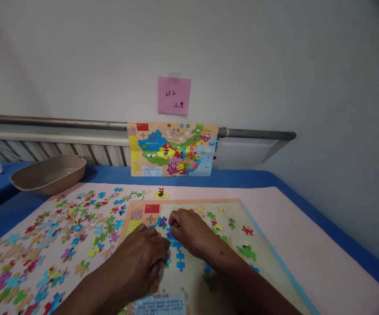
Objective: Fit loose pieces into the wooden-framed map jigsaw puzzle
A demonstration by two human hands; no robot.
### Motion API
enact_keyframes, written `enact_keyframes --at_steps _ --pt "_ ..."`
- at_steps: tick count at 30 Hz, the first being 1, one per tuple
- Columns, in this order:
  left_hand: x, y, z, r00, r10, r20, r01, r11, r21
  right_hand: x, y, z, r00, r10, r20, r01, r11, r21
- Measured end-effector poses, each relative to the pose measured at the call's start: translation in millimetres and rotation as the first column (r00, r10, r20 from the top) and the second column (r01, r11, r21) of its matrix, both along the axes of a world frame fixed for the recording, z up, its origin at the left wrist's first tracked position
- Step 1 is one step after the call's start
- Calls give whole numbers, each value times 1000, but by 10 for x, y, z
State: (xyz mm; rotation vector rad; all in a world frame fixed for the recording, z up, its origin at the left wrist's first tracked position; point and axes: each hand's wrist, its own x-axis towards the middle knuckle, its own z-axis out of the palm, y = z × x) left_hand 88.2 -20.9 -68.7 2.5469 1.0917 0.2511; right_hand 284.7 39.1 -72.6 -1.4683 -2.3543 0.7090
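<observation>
A jigsaw puzzle board (218, 267) lies in front of me, partly filled. My left hand (143, 258) rests over its left side, fingers curled, the tips hidden against the board beside some joined blue puzzle pieces (180, 258). My right hand (189, 232) is closed just above those pieces, its fingers bent down; whatever it pinches is hidden. Purple and blue pieces (163, 222) sit between the two hands. Along the board's left edge are a printed red flag (152, 208) and a compass mark. Several loose pieces lie on its right half, among them a green piece (247, 251).
Many loose puzzle pieces (74, 223) spread over the pink sheet at left. A beige basin (50, 175) stands behind them on the blue table. A colourful reference map (172, 151) leans upright against the pipe (258, 134). Above it, a pink note (174, 95) is taped to the wall.
</observation>
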Motion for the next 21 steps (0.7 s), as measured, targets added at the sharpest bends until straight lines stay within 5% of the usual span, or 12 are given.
enact_keyframes --at_steps 21 --pt "-10 31 46 1000 -5 29 5 1000 -13 62 17 49 999 43 -33 -43 999 -9"
